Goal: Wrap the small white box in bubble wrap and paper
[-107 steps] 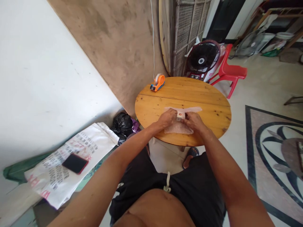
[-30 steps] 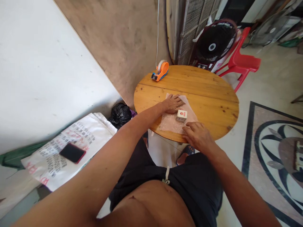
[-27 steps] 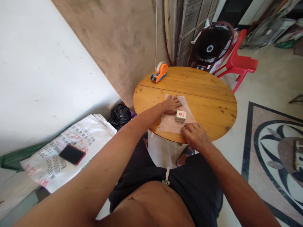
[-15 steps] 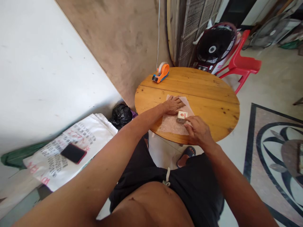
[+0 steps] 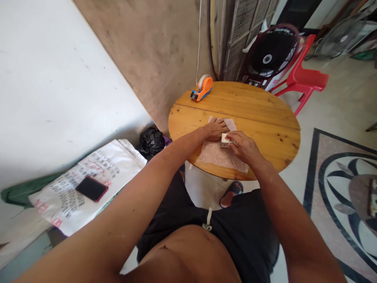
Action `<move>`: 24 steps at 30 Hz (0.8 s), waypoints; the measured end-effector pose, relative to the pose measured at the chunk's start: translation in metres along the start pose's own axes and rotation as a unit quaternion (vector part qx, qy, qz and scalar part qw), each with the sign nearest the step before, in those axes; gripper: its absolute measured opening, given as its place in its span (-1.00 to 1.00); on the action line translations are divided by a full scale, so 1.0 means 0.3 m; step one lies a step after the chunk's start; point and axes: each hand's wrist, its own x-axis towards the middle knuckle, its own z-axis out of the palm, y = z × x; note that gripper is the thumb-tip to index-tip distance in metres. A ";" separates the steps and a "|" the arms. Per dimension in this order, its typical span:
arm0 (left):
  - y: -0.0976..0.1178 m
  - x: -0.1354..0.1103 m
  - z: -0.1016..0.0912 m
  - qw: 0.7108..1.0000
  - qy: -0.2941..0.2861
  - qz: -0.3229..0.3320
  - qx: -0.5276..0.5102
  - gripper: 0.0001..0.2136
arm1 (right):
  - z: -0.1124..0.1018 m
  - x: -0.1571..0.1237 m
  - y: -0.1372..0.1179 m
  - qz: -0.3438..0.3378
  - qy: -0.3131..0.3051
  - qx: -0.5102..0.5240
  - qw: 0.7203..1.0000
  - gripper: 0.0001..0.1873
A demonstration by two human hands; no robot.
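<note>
A sheet of bubble wrap (image 5: 219, 155) lies on the round wooden table (image 5: 271, 129), near the edge closest to me. My left hand (image 5: 216, 129) rests flat on its far part, fingers stretched out. On the wrap sits a small white box (image 5: 225, 140) with a red mark on its top. My right hand (image 5: 244, 146) grips this box from the right, with fingertips over its top and side. The box is close beside the left hand; whether they touch is hard to see.
An orange tape dispenser (image 5: 202, 89) stands at the table's far left edge. Behind the table are a dark red fan (image 5: 269, 57) and a red plastic chair (image 5: 308, 80). At left, a phone (image 5: 92, 188) lies on white printed sacks (image 5: 118, 157) by a black plastic bag (image 5: 150, 142).
My right hand has closed further over the small box and shifted it slightly away from me. The wrap's near right corner now shows. My left hand stays flat.
</note>
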 end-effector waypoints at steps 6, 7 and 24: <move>-0.027 0.013 0.000 0.998 -0.041 -0.028 -0.044 -0.52 | 0.052 -0.026 0.018 0.013 0.008 0.012 1.000 -0.67; -0.031 0.015 0.001 0.997 -0.043 -0.025 -0.051 -0.51 | 0.054 -0.023 0.016 0.014 0.004 0.011 1.000 -0.68; -0.039 0.018 0.010 0.994 -0.030 -0.021 -0.104 -0.50 | 0.003 -0.209 -0.155 0.000 -0.127 -0.089 0.988 -0.74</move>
